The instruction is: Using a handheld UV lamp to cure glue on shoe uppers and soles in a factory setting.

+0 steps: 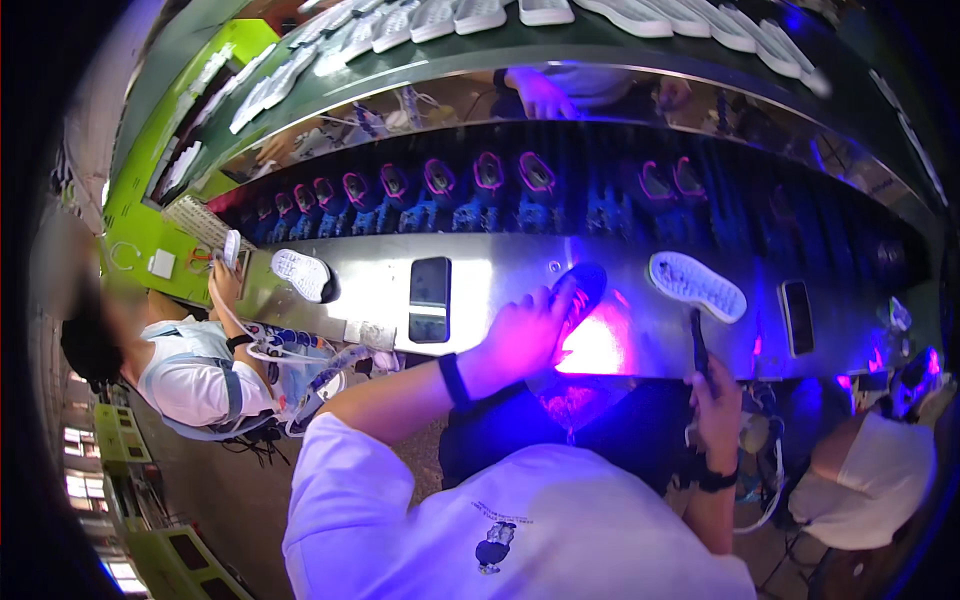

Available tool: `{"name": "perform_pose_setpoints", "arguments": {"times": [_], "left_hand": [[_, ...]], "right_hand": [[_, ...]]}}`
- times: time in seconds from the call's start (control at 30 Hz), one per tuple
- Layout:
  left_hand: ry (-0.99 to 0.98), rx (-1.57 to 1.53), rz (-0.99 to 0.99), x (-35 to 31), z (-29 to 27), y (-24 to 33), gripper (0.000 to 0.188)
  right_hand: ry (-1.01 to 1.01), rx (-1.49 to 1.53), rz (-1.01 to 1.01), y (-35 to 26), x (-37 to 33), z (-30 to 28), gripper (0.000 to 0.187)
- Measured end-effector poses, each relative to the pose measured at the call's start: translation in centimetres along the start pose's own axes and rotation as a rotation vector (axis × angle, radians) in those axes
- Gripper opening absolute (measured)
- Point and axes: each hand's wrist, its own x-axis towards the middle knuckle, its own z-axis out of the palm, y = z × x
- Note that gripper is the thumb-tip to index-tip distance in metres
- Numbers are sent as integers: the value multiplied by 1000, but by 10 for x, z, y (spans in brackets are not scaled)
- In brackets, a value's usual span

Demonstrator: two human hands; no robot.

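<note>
My left hand (522,336) is closed round a dark shoe upper (588,286) with pinkish-red glowing lines, just above the metal bench. My right hand (714,402), lower right, grips a slim dark brush-like tool (698,342) pointing away from me. Its far end reaches the near edge of a white shoe sole (698,286), lying hollow side up on the bench; whether they touch I cannot tell. The tool's working end is too small to make out.
A dark phone (429,300) lies left of my left hand, another phone (797,317) right of the sole. A white sole (300,274) rests farther left. Behind runs a dark conveyor (400,215) carrying several uppers; a shelf above holds white soles (430,20). Co-workers sit on both sides.
</note>
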Motion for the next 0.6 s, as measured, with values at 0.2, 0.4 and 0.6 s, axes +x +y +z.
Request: {"name": "perform_pose_setpoints", "arguments": {"times": [0.2,0.4,0.6], "left_hand": [[162,-664,44,30,1,-21,70],[609,-747,434,-31,-7,-5,69],[807,-492,836,-46,-4,2,58]], "right_hand": [[76,-60,-130,-50,-4,3,32],[12,-90,-194,-73,-29,-3,31],[-95,-107,-243,-81,-31,10,32]]}}
